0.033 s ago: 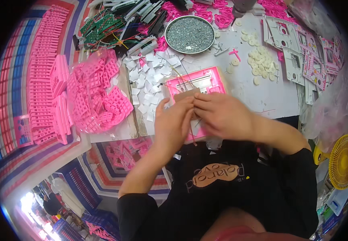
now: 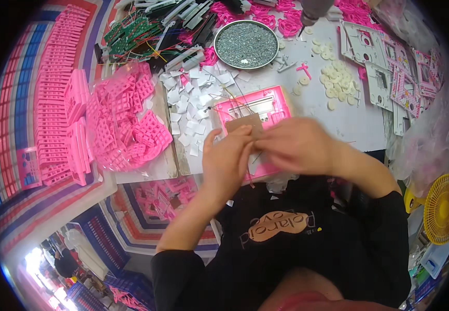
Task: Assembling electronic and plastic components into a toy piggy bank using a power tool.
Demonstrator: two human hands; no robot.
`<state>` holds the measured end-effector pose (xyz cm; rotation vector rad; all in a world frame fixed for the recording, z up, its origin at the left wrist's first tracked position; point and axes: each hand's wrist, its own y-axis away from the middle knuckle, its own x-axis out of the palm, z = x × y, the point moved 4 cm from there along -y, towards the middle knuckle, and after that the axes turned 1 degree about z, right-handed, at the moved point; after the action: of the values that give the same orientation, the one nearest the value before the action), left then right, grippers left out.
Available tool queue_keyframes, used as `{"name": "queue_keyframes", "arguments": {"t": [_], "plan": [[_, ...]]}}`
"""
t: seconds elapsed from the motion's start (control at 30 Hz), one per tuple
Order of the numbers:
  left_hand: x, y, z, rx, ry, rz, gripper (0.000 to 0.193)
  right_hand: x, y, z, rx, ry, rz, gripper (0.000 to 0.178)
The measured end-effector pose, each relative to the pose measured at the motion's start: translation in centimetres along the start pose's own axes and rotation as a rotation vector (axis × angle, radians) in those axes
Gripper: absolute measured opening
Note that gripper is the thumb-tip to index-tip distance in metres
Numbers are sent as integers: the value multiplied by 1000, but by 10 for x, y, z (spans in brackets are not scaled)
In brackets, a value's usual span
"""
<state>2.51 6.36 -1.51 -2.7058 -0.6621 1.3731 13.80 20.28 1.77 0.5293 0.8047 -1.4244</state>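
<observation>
A flat brown circuit board (image 2: 244,123) lies over a pink plastic housing (image 2: 276,110), with thin wires running from it. My left hand (image 2: 228,158) has its fingers closed over the board's near edge, the thumb side partly hidden. Just right of it, my right hand (image 2: 302,147) is curled above the housing and smeared by motion. Whatever its fingertips hold, if anything, cannot be made out.
A round tray of small screws (image 2: 246,45) stands behind the housing. White paper pieces (image 2: 190,103) lie to the left, beside a bag of pink grilles (image 2: 126,124). Cream discs (image 2: 338,83) and white panels (image 2: 380,83) are at right. A screwdriver-like tool (image 2: 315,9) hangs above.
My right hand has shifted slightly right, away from the left fingers, and more of the brown board shows. My left hand has barely moved.
</observation>
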Motion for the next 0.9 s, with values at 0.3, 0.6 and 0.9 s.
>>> {"name": "queue_keyframes", "arguments": {"t": [0.3,0.6,0.9], "plan": [[5,7,-2,-72,96,-46,9,-166,-69,-51,124,-795,-647,55],[13,18,7,-58,69,-100,12,-30,-49,-6,-75,-1096,-462,39],[14,17,8,-50,69,-179,13,2,-46,6,-107,-814,-438,33]]}}
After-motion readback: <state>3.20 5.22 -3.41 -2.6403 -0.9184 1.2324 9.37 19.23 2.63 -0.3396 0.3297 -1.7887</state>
